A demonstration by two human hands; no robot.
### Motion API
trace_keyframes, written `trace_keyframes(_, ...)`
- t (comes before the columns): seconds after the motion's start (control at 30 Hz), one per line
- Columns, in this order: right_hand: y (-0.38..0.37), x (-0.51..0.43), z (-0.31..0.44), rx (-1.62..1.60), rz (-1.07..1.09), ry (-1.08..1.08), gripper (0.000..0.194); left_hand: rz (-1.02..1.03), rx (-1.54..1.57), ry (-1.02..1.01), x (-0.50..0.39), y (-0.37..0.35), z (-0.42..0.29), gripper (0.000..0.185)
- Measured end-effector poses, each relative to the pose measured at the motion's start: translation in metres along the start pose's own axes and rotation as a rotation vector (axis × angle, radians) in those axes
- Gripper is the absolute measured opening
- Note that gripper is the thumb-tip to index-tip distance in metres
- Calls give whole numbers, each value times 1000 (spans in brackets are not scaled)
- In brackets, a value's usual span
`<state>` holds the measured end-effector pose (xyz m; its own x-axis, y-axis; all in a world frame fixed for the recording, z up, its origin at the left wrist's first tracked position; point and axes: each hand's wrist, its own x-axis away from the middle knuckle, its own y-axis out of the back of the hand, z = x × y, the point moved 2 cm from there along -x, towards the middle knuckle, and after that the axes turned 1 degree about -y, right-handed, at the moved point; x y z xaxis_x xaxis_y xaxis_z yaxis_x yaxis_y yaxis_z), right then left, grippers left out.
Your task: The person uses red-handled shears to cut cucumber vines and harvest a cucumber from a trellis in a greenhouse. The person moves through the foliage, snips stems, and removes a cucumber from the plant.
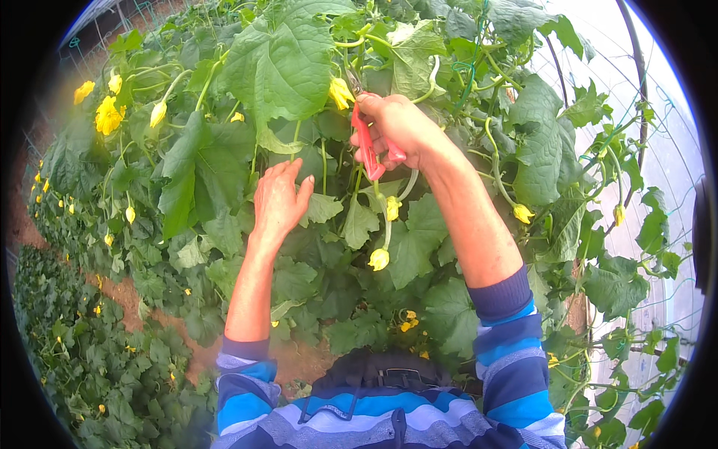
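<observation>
My right hand (pixel 395 123) is closed around red-handled garden snips (pixel 367 143), their metal blades pointing up among the vine stems. A yellow flower (pixel 340 93) hangs just left of the blades. My left hand (pixel 280 196) is lower and to the left, back upward, with the thumb apart from the fingers. Its fingertips are by a thin green stem (pixel 296 137) under a large leaf (pixel 283 67); whether they touch it is unclear. Below the snips hang slender young gourds (pixel 387 233), with yellow blossoms (pixel 378 259) at their lower ends.
Dense leafy vines fill the space ahead, tied with green twine (pixel 464 84). At the right, a curved greenhouse frame (pixel 639 73) carries pale plastic sheeting (pixel 673 252). More flowers (pixel 109 115) hang at the left. Brown soil (pixel 188 342) shows between plant rows.
</observation>
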<state>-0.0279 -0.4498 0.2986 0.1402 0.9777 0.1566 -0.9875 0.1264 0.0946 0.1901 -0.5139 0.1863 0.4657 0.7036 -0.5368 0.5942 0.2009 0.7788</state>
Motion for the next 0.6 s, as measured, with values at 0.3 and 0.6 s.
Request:
trace_keyframes(0.3, 10, 27, -22, 184, -49, 160, 41, -51, 1, -38, -4, -2, 4, 44)
trace_keyframes(0.6, 61, 71, -40, 406, -354, 267, 35, 62, 63, 45, -6, 5, -2, 46)
